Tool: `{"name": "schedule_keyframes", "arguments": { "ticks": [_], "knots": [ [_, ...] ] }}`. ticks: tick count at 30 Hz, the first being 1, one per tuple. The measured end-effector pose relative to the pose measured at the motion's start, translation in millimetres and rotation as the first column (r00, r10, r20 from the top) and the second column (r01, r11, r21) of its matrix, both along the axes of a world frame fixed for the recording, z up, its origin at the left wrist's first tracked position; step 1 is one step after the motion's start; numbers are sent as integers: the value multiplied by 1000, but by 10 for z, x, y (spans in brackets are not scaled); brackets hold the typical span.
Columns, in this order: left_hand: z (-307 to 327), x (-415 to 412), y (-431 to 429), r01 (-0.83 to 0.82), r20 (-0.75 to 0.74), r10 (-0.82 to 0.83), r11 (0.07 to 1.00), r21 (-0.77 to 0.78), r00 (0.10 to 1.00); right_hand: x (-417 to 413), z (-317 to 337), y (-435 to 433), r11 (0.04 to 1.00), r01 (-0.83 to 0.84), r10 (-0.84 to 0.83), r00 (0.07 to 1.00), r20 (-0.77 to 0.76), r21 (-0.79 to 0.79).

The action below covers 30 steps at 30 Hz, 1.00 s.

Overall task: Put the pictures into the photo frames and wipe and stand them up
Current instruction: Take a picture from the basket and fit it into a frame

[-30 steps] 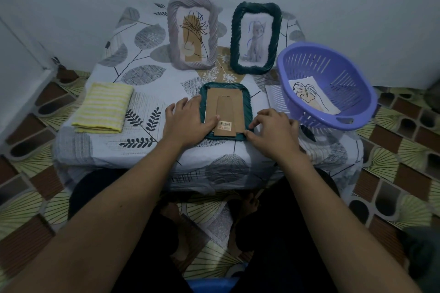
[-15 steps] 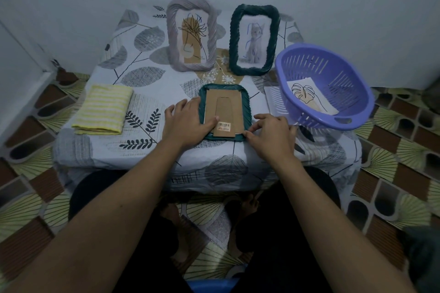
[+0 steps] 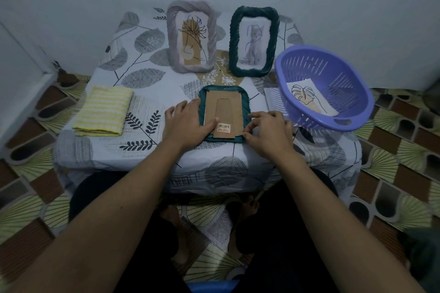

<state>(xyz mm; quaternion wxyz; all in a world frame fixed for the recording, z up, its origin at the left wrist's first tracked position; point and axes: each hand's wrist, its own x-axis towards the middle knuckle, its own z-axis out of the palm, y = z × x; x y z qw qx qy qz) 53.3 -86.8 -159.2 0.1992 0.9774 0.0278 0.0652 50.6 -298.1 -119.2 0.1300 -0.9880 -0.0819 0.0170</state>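
A dark green photo frame lies face down on the table, its brown cardboard back with a folded stand and barcode sticker facing up. My left hand rests flat on the frame's left side, thumb on the cardboard. My right hand pinches the frame's lower right corner with thumb and fingertips. At the back, a grey frame with a plant drawing and a green frame with a cat picture stand upright. A leaf picture lies inside the purple basket.
A folded yellow striped cloth lies at the table's left. The purple basket sits at the right edge, partly over a sheet of paper. The low table has a leaf-print cover; walls stand close behind and to the left.
My right hand's fingers shifted slightly at the frame's lower right corner. My left hand and the frame stayed in place.
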Motion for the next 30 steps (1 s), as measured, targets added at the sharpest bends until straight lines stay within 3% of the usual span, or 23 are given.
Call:
{"name": "schedule_keyframes", "arguments": {
  "ticks": [11,13,17,21,25,30],
  "knots": [
    [-35,17,13,9,5,-9,1000,0,1000,61,70,-26,984,-112,118,992,35,-138],
    [-31,17,14,8,2,-8,1000,-2,1000,129,34,-58,996,-83,82,996,-36,-38],
    [-28,12,19,12,6,-12,1000,-17,1000,214,-100,-88,930,71,-38,994,-98,360],
    [-44,35,39,7,10,-7,999,-41,1000,233,-229,-68,869,129,-125,991,-41,478],
    [-83,59,49,-5,43,9,995,-96,999,298,-308,26,877,148,-127,989,-75,457],
    [-116,92,65,-43,8,45,992,-120,999,323,-266,130,952,138,-103,985,-138,274]
  ]
}}
